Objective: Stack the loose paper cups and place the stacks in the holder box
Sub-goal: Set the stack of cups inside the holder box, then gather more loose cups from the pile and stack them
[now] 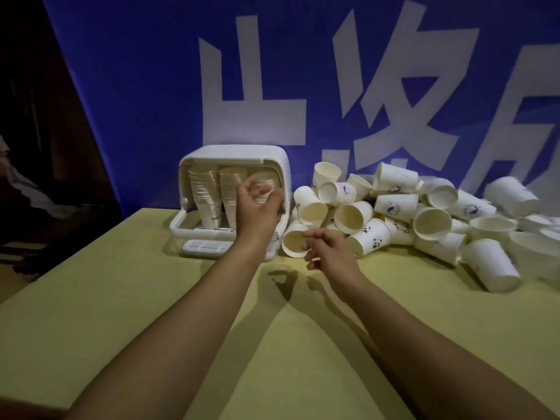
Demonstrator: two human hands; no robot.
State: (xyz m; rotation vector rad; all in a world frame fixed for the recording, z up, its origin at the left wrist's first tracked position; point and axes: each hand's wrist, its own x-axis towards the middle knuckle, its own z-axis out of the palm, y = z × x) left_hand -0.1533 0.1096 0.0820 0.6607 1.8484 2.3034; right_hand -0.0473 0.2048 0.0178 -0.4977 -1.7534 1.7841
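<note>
Nested stacks of ribbed white paper cups (205, 194) are standing inside the rounded white plastic holder box (274, 160). The left hand (257, 207) is reaching in, fingers loosely spread. The right hand (328, 248) is pinching a loose cup (292, 239) beside the tumbled pile (424, 213) on the yellow table (151, 298).

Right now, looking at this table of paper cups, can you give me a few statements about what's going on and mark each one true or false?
1. The holder box already has stacks of cups standing in it. True.
2. The loose cups lie in a heap to the left of the box. False: the heap is to its right.
3. The left hand reaches into the open front of the box. True.
4. The right hand rests flat on the table, far from any cup. False: it is at the rim of a cup lying on its side.
5. The backdrop behind the table is red. False: the banner is blue with white characters.
</note>
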